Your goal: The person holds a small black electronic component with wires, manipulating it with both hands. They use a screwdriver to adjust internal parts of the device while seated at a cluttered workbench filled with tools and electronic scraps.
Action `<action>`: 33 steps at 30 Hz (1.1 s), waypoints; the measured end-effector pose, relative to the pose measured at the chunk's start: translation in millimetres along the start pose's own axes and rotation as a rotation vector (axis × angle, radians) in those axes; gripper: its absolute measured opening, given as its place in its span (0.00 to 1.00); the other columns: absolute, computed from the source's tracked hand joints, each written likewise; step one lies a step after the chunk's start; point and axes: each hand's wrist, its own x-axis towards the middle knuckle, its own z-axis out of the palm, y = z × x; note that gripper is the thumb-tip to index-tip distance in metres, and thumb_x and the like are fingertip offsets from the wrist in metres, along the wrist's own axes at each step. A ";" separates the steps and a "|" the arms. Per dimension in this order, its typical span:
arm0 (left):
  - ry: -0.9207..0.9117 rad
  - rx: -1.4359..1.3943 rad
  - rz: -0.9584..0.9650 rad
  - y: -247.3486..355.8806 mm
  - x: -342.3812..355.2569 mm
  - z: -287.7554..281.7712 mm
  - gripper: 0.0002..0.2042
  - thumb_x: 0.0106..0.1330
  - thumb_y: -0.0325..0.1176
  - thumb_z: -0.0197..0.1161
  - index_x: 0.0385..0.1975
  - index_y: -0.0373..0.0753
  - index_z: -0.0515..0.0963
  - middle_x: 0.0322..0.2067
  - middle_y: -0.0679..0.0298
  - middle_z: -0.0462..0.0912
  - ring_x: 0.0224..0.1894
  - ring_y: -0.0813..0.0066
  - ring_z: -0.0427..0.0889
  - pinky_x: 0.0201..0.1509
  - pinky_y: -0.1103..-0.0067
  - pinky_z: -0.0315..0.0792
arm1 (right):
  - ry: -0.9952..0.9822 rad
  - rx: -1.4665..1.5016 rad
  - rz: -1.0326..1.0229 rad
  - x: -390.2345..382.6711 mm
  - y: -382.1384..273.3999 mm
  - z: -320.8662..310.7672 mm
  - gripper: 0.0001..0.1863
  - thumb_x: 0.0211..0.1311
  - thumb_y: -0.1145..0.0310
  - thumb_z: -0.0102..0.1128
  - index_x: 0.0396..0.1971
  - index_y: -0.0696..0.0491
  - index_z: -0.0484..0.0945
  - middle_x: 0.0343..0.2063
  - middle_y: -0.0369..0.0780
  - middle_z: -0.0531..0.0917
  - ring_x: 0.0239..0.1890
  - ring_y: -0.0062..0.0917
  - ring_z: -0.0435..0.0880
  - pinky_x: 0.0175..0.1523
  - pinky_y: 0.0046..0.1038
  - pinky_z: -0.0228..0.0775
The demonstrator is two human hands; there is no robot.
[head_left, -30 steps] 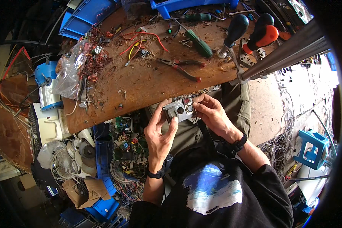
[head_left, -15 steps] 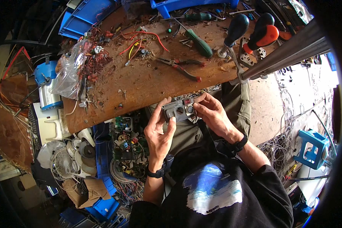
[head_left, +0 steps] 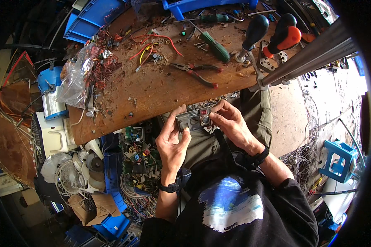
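Above my lap, just off the near edge of the workbench, I hold a small grey panel [head_left: 195, 117] between both hands. It has a red switch-like square near its right end and round openings along its face. My left hand [head_left: 170, 142] grips the left end, fingers along the upper corner and thumb on the lower edge. At the right end, my right hand [head_left: 231, 123] pinches the panel between thumb and fingers. What lies behind the panel is hidden. Red-handled pliers [head_left: 196, 71] rest on the bench beyond my hands.
The wooden workbench [head_left: 123, 103] carries a green screwdriver [head_left: 216, 47], coloured wires [head_left: 152, 47], copper scrap and a plastic bag [head_left: 75, 82]. Black-handled tools [head_left: 256, 32] stand by a metal bar [head_left: 309, 57] at right. Circuit board scrap [head_left: 138, 152] fills the lower left; a blue stool [head_left: 339, 160] is at right.
The panel has tilted slightly in my hands, so its openings look different. Both hands keep their grip in nearly the same place.
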 end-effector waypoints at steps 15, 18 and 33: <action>-0.059 -0.015 0.086 1.7 -0.8 1.5 0.35 0.68 0.17 0.64 0.76 0.30 0.61 0.71 0.47 0.71 0.73 0.59 0.72 0.77 0.66 0.66 | -0.005 -0.101 -0.073 0.3 -2.5 10.2 0.13 0.75 0.68 0.67 0.51 0.53 0.74 0.47 0.34 0.81 0.47 0.16 0.78 0.49 0.26 0.76; -0.122 -0.045 0.110 0.9 -3.9 0.2 0.36 0.65 0.15 0.67 0.74 0.30 0.63 0.71 0.47 0.72 0.73 0.62 0.72 0.77 0.67 0.66 | 0.007 -0.030 0.021 0.6 -0.7 5.5 0.14 0.75 0.66 0.66 0.52 0.54 0.74 0.49 0.35 0.82 0.49 0.18 0.79 0.50 0.28 0.78; -0.076 0.435 0.400 9.0 10.9 4.1 0.37 0.49 0.22 0.84 0.63 0.34 0.78 0.62 0.56 0.84 0.66 0.60 0.80 0.74 0.64 0.72 | -0.023 -0.300 -0.040 -4.8 -25.1 23.6 0.19 0.72 0.64 0.70 0.55 0.59 0.79 0.45 0.37 0.86 0.49 0.17 0.82 0.58 0.26 0.77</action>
